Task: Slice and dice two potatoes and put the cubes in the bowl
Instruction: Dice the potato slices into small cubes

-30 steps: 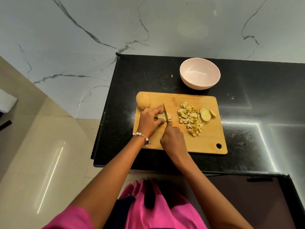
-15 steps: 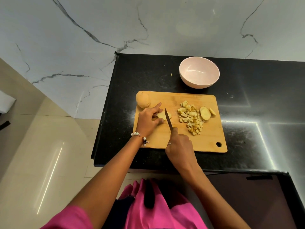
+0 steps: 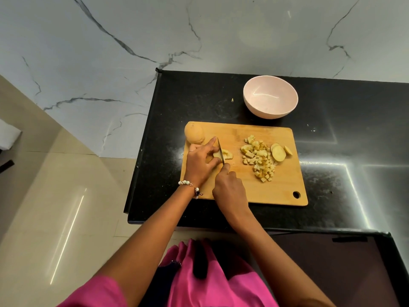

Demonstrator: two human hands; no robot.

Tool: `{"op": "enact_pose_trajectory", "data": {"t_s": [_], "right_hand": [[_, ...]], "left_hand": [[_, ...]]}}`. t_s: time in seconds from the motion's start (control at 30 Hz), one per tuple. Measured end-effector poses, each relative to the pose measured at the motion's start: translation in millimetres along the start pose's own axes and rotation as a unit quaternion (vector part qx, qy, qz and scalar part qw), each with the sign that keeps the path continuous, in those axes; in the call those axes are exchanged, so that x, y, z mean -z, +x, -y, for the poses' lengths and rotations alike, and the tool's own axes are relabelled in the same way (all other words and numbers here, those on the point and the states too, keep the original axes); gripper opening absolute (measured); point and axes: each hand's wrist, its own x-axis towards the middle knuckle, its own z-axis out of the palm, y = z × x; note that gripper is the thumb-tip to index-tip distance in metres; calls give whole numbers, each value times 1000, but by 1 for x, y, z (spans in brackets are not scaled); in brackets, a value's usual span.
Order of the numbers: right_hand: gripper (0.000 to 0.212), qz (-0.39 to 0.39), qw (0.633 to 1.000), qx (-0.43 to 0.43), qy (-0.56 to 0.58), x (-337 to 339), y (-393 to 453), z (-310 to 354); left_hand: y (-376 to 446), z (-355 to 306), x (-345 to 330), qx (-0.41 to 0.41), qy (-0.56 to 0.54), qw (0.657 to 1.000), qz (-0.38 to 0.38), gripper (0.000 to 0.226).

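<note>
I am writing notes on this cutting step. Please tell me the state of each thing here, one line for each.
Bowl: upright, empty.
Whole potato: uncut, on the board's far left corner.
Potato piece: under the knife, partly cut.
Cubes: piled on the cutting board.
Slices: lying flat beside the cubes.
Knife: gripped by right hand.
Left hand: holds the piece.

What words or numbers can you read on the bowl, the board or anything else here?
None: no words, numbers or signs show anywhere.
The pink bowl is plain.
The wooden cutting board bears no mark.
The knife blade shows no lettering.
The black countertop shows only speckles and light streaks.
</note>
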Motion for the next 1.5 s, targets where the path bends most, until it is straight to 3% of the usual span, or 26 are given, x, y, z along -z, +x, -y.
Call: {"op": "enact_pose_trajectory", "data": {"t_s": [0.27,0.43,0.77,1.0,1.23,1.37,1.5], "right_hand": [[58,68,998,-10,-4,0,-44,-18],[58,57,997,-37,25,13,-27,-21],[55,53,998,-22,10,5,-6,-7],[39,-13,999,7,-30,4,0,8],[53,16,996,1,-87,-7,-34,-13],[60,66,998,-1,4,6,-33,-22],[58,30,999,-13,41,13,-26,-26]], "left_hand": [[-2,1,-4,3,0,1000,-16,60],[-2,2,0,6,-13,1000,1,66],[-3,4,-3,-26,15,998,-60,58],[-4,4,-4,-6,16,997,-78,55],[-4,0,-4,5,20,996,-82,55],[-4,1,-2,27,6,998,-60,59],[-3,2,3,26,-16,998,-49,53]]}}
